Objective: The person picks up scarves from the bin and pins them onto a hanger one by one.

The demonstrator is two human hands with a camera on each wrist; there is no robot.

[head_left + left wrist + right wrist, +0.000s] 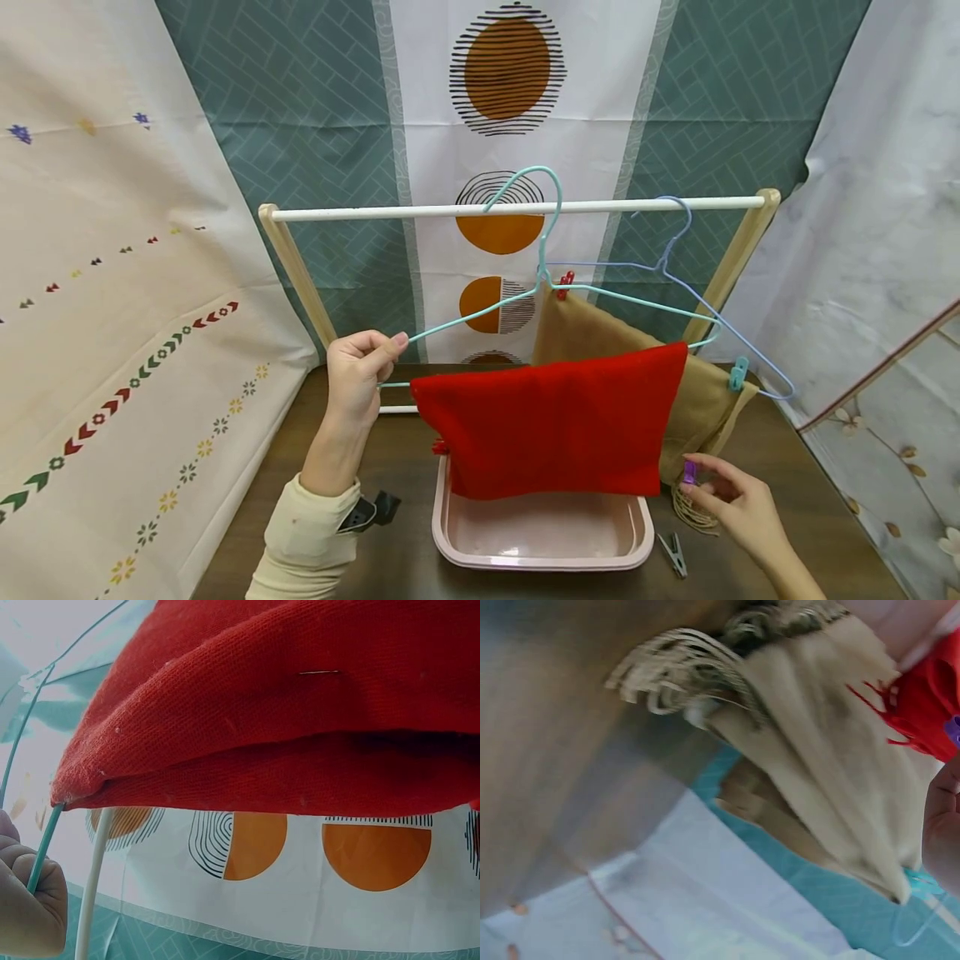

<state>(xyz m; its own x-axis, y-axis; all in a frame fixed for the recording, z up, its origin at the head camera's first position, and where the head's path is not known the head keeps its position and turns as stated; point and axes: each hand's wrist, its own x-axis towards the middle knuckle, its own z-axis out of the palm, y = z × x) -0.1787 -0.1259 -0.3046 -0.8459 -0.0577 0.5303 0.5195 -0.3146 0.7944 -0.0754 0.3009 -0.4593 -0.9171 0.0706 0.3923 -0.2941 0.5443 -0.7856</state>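
My left hand point(360, 367) grips the left end of a mint-green clothes hanger point(630, 300); its hook overlaps the white rod, but I cannot tell whether it rests there. A red scarf point(555, 425) is draped over the hanger's lower bar. In the left wrist view the cloth point(262, 712) hangs close beside the left hand point(37, 900). My right hand point(738, 504) pinches a small purple clothespin point(689, 472) between thumb and index finger, below the scarf's right side. Behind, a tan fringed scarf point(585, 325) hangs on a periwinkle hanger point(750, 346).
The white rod point(360, 212) of a wooden-ended rack spans the back. Red point(565, 285) and teal point(738, 373) clothespins sit on the tan scarf. A pink basin point(540, 562) stands under the red scarf, with a grey clothespin point(674, 554) on the dark table point(405, 483) beside it.
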